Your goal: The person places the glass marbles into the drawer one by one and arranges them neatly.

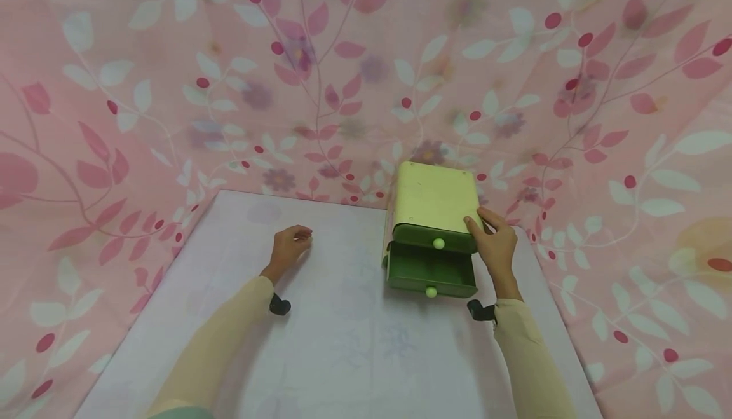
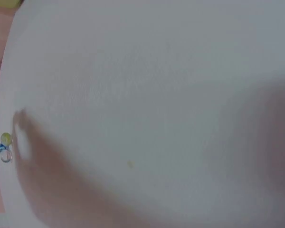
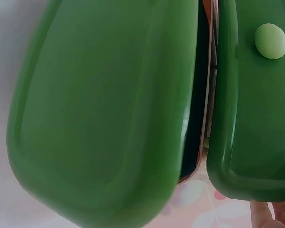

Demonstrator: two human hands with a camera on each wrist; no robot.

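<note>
A small cabinet (image 1: 437, 196) with a pale yellow-green top and two green drawers stands at the back right of the table. Its lower drawer (image 1: 431, 273) is pulled out, while the upper drawer (image 1: 417, 234) sits in place. My right hand (image 1: 496, 247) grips the cabinet's right front corner, thumb against the top and fingers along the side. Over the table to the left hovers my left hand (image 1: 288, 247), its fingers loosely bent, apart from the cabinet. Small glass beads, among them a yellow-green bead (image 2: 6, 139) and a clear bead (image 2: 5, 156), show at the left wrist view's edge.
A pale cloth covers the table (image 1: 337, 343). Pink floral fabric (image 1: 343, 88) hangs behind it and along both sides. Each drawer has a round light-green knob, such as the upper knob (image 3: 270, 41).
</note>
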